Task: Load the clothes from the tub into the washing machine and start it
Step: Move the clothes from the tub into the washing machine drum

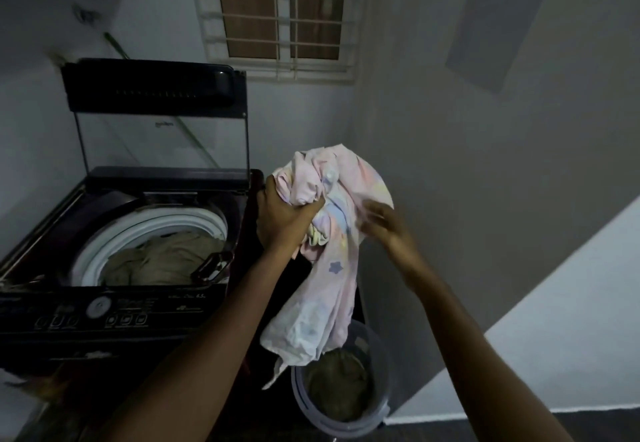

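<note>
Partway, one cloth point(166, 261) lies in the washer point(114, 226), the left hand point(284, 219) grips a pink sheet point(325, 261), the blurred right hand point(384, 223) seems spread on it, more waits in the tub point(377, 417).

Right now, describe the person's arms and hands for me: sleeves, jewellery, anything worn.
Both arms are bare: no sleeve shows on the left arm or the right arm as far as the frame's edge. No gloves, watch or bracelet at either wrist. The left hand shows no ring on its visible part; the right hand is blurred, so rings there cannot be told.
</note>
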